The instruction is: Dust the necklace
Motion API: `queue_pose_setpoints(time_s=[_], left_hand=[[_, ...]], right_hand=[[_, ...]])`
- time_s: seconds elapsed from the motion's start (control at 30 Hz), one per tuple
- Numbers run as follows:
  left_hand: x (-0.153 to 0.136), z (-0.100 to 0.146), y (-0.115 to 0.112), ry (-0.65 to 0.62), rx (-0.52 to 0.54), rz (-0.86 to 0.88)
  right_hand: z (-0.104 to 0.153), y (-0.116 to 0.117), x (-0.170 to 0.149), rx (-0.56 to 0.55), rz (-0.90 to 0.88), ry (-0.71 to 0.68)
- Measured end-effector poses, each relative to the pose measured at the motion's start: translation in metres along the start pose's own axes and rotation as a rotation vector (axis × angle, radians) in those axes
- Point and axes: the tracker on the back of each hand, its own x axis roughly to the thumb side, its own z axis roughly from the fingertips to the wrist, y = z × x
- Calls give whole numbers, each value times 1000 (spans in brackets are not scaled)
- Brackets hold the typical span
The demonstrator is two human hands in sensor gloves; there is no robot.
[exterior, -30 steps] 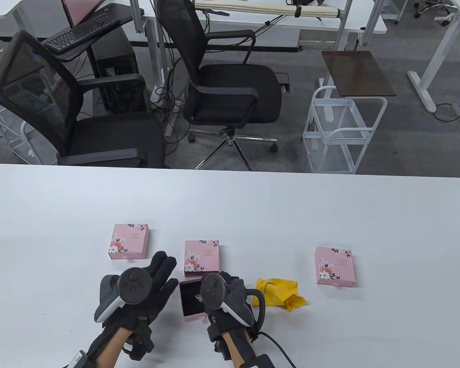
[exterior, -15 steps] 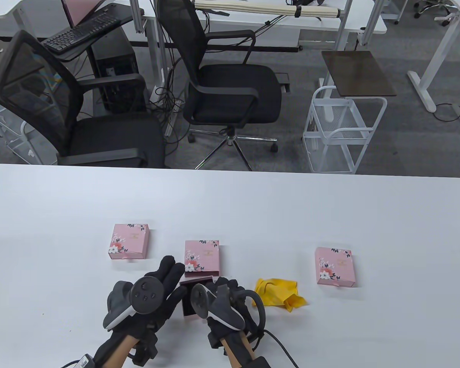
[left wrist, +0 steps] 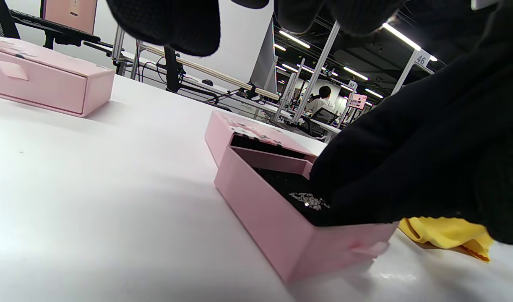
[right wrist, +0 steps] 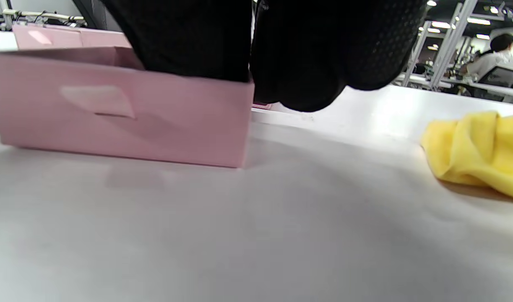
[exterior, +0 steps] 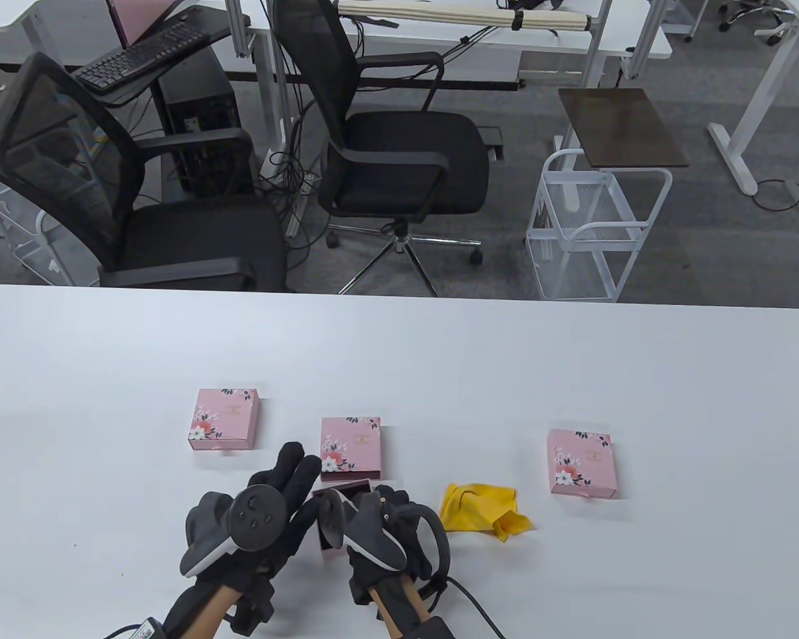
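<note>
White bench (exterior: 439, 373) fills the lower half of the table view, smooth and matte, rounded at its far corners, and all the action sits near the front edge. Open pink drawer box (left wrist: 281, 218) lies there with its black lining showing, and the necklace (left wrist: 308, 200) glints inside it, a small silvery cluster on the dark pad. Right hand (exterior: 379, 526) reaches down into that drawer, fingers covering the inner side, though I cannot tell whether they pinch the necklace or merely touch it. Left hand (exterior: 266, 512) hovers just beside the box on its left, fingers spread and apart, holding nothing. Yellow cloth (exterior: 483, 511) lies crumpled just right of the right hand. Three closed floral pink boxes stand further in: one left of centre (exterior: 224, 419), one directly behind the open drawer (exterior: 350, 447), one well off toward the right (exterior: 582, 462). Beyond the far edge, grey carpet, two black mesh office chairs (exterior: 399, 140), a white wire cart (exterior: 592, 226) with a dark wooden top, and a keyboard (exterior: 140, 60) on another desk.
</note>
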Motion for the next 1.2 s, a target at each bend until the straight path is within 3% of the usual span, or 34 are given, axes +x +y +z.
queue_pose_setpoints(time_s=[0.23,0.97,1.2], left_hand=[[3,3,3,-9,21,-13],[0,4,6,1,33,-34],[0,4,6,1,31,-36]], right_hand=[[-1,1,1,22,-18,41],[3,6,5,45,42,-23],[6,-3,-4,-7,-15,-35]])
